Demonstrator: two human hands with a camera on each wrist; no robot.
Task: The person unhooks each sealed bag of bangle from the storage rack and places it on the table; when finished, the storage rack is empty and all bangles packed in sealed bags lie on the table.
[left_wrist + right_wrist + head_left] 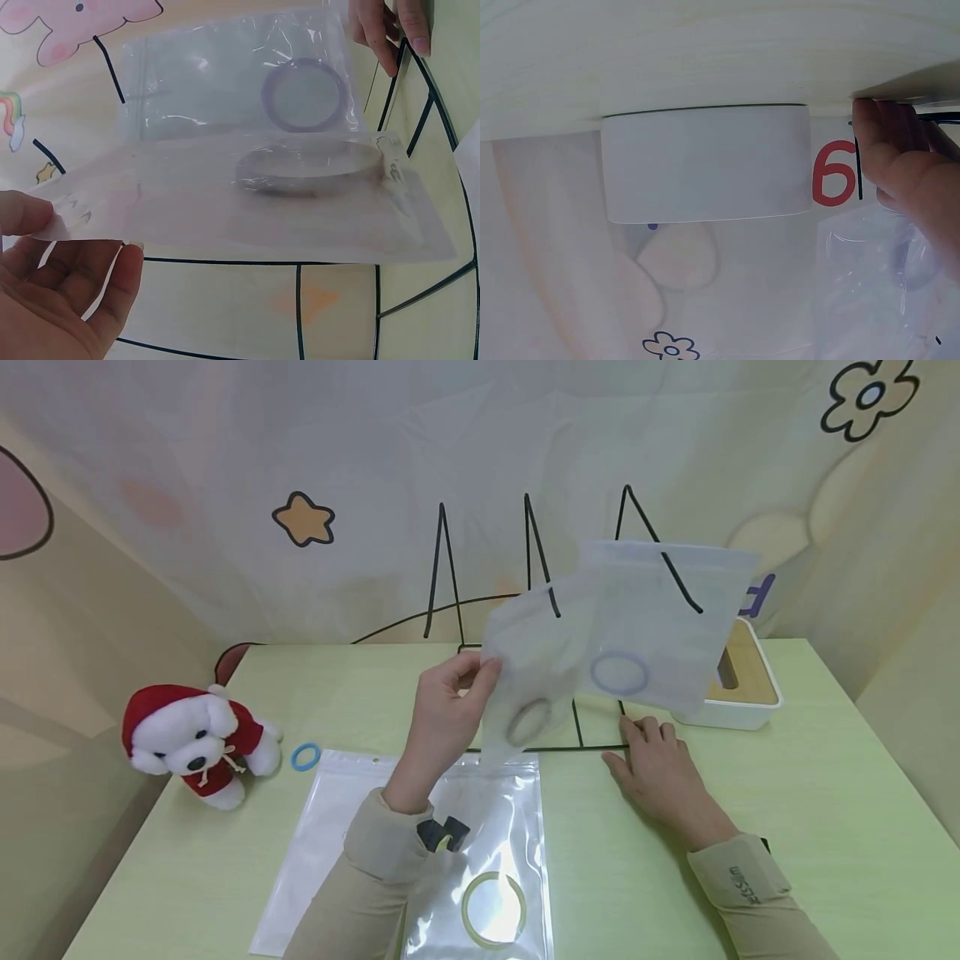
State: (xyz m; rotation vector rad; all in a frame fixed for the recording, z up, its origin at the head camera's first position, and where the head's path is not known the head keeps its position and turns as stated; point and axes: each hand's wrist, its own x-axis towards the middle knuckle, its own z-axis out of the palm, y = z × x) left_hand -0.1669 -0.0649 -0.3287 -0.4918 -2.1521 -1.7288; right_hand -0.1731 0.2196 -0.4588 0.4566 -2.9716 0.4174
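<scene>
My left hand [450, 710] pinches the near edge of a translucent zip bag [525, 643] between thumb and fingers. Inside it lies a greyish-brown ring [512, 732]. The bag hangs at the middle hook of a black wire display rack [555, 749]. To its right, on the right hook, hangs another zip bag [210, 82] holding a pale purple ring [268, 90]. The left hook of the rack is bare. My right hand [663, 772] rests at the front right corner of the rack's base, its fingertips on the wire and table.
A white plush dog [198, 735] in a red hat sits at the left, near a blue ring [294, 761]. Flat zip bags [330, 810] lie in front, one with a yellow-green ring [464, 910]. Behind the right bag stands a white box [738, 718] with a wooden lid.
</scene>
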